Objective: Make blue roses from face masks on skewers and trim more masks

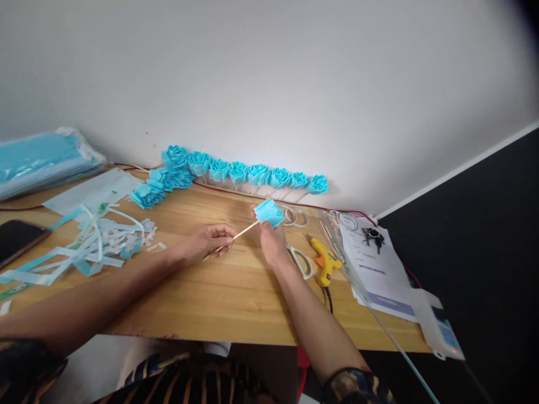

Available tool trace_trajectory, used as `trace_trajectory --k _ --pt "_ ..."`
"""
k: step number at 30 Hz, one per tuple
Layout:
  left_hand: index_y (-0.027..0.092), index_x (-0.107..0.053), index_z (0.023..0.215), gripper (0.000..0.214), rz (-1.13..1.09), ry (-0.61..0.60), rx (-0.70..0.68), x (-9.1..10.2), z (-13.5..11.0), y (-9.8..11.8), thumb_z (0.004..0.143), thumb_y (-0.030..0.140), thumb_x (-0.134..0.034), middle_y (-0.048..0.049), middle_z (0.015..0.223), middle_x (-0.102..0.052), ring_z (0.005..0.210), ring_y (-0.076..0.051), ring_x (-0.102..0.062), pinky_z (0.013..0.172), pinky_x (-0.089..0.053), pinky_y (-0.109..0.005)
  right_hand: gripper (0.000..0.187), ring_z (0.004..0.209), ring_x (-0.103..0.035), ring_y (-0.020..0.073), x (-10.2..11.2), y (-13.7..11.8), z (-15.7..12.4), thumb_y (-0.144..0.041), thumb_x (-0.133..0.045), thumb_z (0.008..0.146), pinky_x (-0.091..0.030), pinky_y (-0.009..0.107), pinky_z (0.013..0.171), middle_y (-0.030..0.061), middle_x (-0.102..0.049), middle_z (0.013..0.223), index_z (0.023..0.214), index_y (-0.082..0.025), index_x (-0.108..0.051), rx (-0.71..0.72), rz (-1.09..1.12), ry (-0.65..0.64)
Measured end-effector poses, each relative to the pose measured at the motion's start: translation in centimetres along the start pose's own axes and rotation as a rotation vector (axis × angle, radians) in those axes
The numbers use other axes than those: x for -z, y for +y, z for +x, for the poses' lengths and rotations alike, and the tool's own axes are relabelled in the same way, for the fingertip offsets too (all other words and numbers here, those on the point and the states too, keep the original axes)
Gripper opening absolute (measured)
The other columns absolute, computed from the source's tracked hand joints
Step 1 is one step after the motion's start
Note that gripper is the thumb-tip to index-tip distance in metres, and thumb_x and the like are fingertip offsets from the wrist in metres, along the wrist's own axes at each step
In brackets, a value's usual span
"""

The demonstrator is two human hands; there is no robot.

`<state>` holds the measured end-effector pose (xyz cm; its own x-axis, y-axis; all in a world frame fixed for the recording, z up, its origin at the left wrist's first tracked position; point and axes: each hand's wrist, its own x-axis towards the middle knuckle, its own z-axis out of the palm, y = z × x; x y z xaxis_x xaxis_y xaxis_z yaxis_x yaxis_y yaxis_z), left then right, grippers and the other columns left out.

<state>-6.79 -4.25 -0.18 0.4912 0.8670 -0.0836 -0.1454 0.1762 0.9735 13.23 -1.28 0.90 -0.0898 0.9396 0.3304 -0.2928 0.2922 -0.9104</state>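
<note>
Head view: Two bare hands work above a wooden desk (236,306); a yellow glue gun (326,262) lying there serves as landmark.
Held flower: the blue flower (269,212) is up off the desk, to the left of the glue gun and a little farther from the person.
Stem direction: its thin, pale stick (246,229) has a slanting long axis, the bare end low at the left and nearer the person, the flower end higher at the right and farther off; petals point to the right.
Left hand: the left hand (213,241), well left of the glue gun, pinches the stick between thumb and fingers.
Right hand: the right hand (272,240), nearer the glue gun on its left, grips the flower's base, thumb in front; some fingers are hidden.
Scissors and tape: light-handled scissors (310,268) lie just left of the glue gun; tape rolls (295,216) lie beyond it, slightly left.
Flower row: similar blue flowers (258,174) line the wall (269,73), beyond the glue gun and leftward.
Scraps: cut strips (113,241) sprawl far left of the glue gun.
Papers: printed sheets (379,275) bearing keys (374,238) lie to its right.
</note>
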Motion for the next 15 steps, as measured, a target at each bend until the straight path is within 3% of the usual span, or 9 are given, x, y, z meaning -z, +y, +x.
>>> trace_trajectory --k 4,8,11,15 --pt "0.014 -0.063 0.092 0.041 -0.03 0.019 0.016 0.4 -0.2 -0.1 0.076 0.048 -0.08 0.0023 0.067 -0.058 0.053 -0.007 -0.049 0.045 -0.03 -0.017 0.097 0.116 -0.064 0.0266 -0.6 -1.8 -0.5 -0.072 -0.084 0.056 -0.049 0.043 0.104 0.0075 -0.072 0.116 0.138 -0.032 -0.055 -0.064 0.062 -0.145" --pt "0.014 -0.064 0.091 0.043 -0.002 -0.015 0.012 0.4 -0.3 0.2 0.077 0.051 -0.08 0.0022 0.068 -0.058 0.055 -0.007 -0.047 0.049 -0.032 -0.019 0.109 0.09 -0.065 0.0237 -1.1 -2.8 -0.4 -0.074 -0.086 0.05 -0.055 0.041 0.089 0.005 -0.07 0.101 0.143 -0.033 -0.05 -0.078 0.104 -0.161" --pt "0.014 -0.065 0.092 0.042 0.022 -0.054 0.02 0.1 -0.5 0.6 0.079 0.053 -0.077 0.0029 0.067 -0.057 0.055 -0.007 -0.046 0.051 -0.033 -0.019 0.108 0.079 -0.062 0.0208 -1.3 -3.3 -0.5 -0.073 -0.085 0.053 -0.056 0.039 0.083 0.0029 -0.067 0.092 0.146 -0.032 -0.047 -0.056 0.123 -0.16" --pt "0.014 -0.068 0.093 0.037 0.126 -0.068 -0.027 0.1 -0.6 1.2 0.081 0.048 -0.077 0.0012 0.073 -0.061 0.064 -0.009 -0.052 0.06 -0.041 -0.021 0.101 0.09 -0.067 0.0205 -1.5 -4.5 -1.2 -0.061 -0.087 0.063 -0.057 0.038 0.085 0.0052 -0.07 0.103 0.148 -0.03 -0.044 -0.021 0.047 -0.184"
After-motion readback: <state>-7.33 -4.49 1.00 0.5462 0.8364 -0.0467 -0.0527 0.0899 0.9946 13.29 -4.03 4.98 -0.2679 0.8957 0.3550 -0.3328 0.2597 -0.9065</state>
